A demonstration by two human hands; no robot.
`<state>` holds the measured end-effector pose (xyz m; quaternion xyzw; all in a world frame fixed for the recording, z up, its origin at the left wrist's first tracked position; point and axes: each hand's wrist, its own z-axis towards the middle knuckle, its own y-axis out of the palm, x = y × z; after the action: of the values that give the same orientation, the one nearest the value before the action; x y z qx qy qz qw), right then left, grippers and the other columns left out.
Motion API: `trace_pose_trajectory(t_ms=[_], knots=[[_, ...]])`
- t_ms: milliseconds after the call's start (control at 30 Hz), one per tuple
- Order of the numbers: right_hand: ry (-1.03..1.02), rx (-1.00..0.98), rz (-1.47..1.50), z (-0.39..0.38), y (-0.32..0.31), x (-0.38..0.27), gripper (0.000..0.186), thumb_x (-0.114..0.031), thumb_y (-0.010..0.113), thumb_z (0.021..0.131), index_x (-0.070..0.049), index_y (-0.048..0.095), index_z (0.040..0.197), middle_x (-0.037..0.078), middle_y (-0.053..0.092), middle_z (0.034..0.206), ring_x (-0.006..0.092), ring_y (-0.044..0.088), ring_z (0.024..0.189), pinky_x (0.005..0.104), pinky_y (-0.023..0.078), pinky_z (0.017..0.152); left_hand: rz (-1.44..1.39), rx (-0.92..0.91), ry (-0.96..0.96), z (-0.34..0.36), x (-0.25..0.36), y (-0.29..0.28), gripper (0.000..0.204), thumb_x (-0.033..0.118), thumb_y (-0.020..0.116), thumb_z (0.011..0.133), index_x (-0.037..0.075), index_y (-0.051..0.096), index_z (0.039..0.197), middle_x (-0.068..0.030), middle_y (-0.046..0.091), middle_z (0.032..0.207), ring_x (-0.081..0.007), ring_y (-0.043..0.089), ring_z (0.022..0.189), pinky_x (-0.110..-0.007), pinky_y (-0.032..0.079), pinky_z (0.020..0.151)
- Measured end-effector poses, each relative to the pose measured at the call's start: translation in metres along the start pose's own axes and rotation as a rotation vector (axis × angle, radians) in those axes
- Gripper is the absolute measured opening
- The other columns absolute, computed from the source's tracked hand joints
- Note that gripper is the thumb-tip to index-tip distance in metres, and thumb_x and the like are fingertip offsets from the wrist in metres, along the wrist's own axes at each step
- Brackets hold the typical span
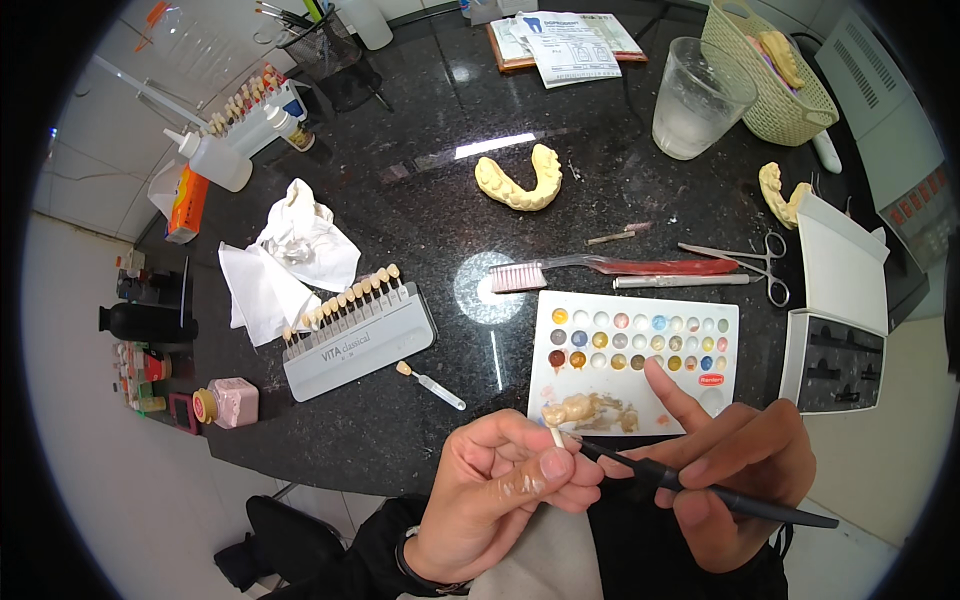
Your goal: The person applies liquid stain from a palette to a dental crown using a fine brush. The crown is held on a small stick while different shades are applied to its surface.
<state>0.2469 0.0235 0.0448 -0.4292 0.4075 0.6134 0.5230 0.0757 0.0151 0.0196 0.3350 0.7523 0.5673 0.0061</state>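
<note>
My left hand (pixel 500 505) pinches a short pale stick (pixel 557 437) between thumb and fingers. On its top sits a small tooth-coloured dental bridge (pixel 568 409), just over the lower left of the white paint palette (pixel 630 310). In my right hand (pixel 750 465) is a slim black-handled brush (pixel 770 508), its thin end reaching toward the stick and the left fingertips. Whether the tip touches the dental piece, I cannot tell. My right index finger is stretched over the palette, which has rows of coloured wells and brownish smears near its lower edge.
Left of the hands stand a grey tooth shade guide (pixel 360 345) and a loose shade tab (pixel 432 387). Beyond the palette lie a toothbrush (pixel 620 266), scissor-handled forceps (pixel 765 262) and a yellow dental cast (pixel 522 180). An open box (pixel 835 360) is at right; a water cup (pixel 700 100) stands behind.
</note>
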Motion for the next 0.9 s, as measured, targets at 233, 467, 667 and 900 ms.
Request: trace_pose_trajectory(t_ms=[233, 467, 667, 900], knots=[[-0.073, -0.008, -0.031, 0.0003, -0.0010, 0.0030, 0.020, -0.007, 0.061, 0.072, -0.002, 0.044, 0.083, 0.010, 0.051, 0.066, 0.0194, 0.062, 0.059, 0.0637, 0.024, 0.092, 0.004, 0.007, 0.004, -0.0007, -0.0008, 0.0005, 0.011, 0.002, 0.053, 0.082, -0.001, 0.053, 0.093, -0.0199, 0.061, 0.085, -0.0245, 0.063, 0.075, -0.032, 0.054, 0.066], [-0.104, -0.065, -0.111, 0.0013, -0.0010, 0.0049, 0.019, 0.000, 0.059, 0.066, -0.004, 0.049, 0.082, 0.013, 0.055, 0.067, 0.0267, 0.064, 0.067, 0.0649, 0.022, 0.091, -0.022, 0.013, 0.005, -0.0005, -0.0016, 0.0006, 0.011, 0.002, 0.053, 0.082, -0.001, 0.053, 0.093, -0.0197, 0.062, 0.085, -0.0241, 0.063, 0.074, -0.032, 0.054, 0.066], [-0.102, -0.085, -0.129, 0.0023, -0.0025, 0.0025, 0.017, -0.001, 0.059, 0.066, -0.005, 0.051, 0.081, 0.017, 0.060, 0.067, 0.0288, 0.064, 0.067, 0.0636, 0.020, 0.092, -0.024, 0.012, 0.008, -0.0008, -0.0014, 0.0002, 0.011, 0.002, 0.053, 0.083, -0.001, 0.053, 0.093, -0.0196, 0.061, 0.085, -0.0238, 0.063, 0.074, -0.032, 0.054, 0.066], [-0.134, -0.099, -0.135, 0.0035, -0.0037, 0.0053, 0.018, -0.002, 0.060, 0.067, -0.005, 0.049, 0.081, 0.017, 0.059, 0.066, 0.0264, 0.064, 0.064, 0.0627, 0.021, 0.093, -0.040, 0.001, 0.005, -0.0003, -0.0016, 0.0002, 0.011, 0.002, 0.053, 0.083, -0.001, 0.053, 0.093, -0.0202, 0.061, 0.086, -0.0238, 0.063, 0.074, -0.032, 0.054, 0.067]])
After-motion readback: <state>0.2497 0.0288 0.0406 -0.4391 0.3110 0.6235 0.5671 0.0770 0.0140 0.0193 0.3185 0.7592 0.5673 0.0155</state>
